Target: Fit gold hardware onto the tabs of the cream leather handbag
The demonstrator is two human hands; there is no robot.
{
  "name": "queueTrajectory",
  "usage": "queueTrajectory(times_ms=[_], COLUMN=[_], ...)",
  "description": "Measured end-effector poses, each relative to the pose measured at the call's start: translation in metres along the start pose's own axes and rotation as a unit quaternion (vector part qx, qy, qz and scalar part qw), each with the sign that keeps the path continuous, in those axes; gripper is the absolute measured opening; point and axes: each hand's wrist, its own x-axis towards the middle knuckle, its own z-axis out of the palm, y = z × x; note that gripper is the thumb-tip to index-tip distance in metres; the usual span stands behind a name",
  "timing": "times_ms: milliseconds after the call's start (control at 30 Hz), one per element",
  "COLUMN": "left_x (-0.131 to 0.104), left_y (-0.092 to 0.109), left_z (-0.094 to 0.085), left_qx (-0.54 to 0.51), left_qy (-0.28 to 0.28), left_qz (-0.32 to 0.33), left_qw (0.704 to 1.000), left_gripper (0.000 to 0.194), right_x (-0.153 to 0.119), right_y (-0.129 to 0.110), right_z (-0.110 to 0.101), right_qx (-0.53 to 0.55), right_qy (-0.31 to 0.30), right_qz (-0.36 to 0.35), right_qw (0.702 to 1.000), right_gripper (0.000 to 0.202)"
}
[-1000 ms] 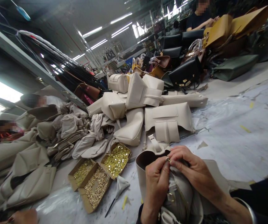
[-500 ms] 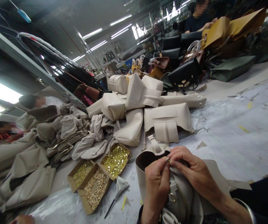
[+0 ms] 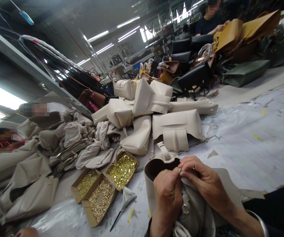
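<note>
A cream handbag [image 3: 150, 177] lies in front of me with its dark opening toward the far side. My left hand [image 3: 166, 194] is closed on the edge of the bag and its grey lining. Thumb and fingers of my right hand [image 3: 203, 182] pinch the same edge, touching my left fingertips. Between them shows a tiny pale or metallic piece, mostly hidden by the fingers. Below my hands, a metal ring fitting [image 3: 185, 208] hangs at the lining. A buckled strap [image 3: 165, 152] rises at the bag's far rim.
Cardboard boxes of small gold-coloured metal pieces [image 3: 123, 169] stand left of the bag, beside a black-handled tool [image 3: 116, 220]. Cream bags [image 3: 178, 123] are piled beyond. Black, green and mustard bags [image 3: 231, 36] lie farther off. Other people sit around; part of a hand [image 3: 27, 232] shows lower left.
My hands have shifted slightly, and my left fingers have closed farther over the pinched spot. The small gold-coloured piece seen between the fingertips is now more covered.
</note>
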Motion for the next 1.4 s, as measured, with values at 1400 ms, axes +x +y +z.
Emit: queueTrajectory(times_ms=[1400], left_x=[0.040], left_y=[-0.050], left_z=[-0.040], left_qx=[0.118], left_qy=[-0.115], left_qz=[0.044], left_qw=[0.985], left_gripper=[0.006], right_x=[0.006], right_y=[0.003], right_z=[0.012], right_qx=[-0.102], right_qy=[-0.146], right_qz=[0.037], right_qw=[0.983], right_gripper=[0.013])
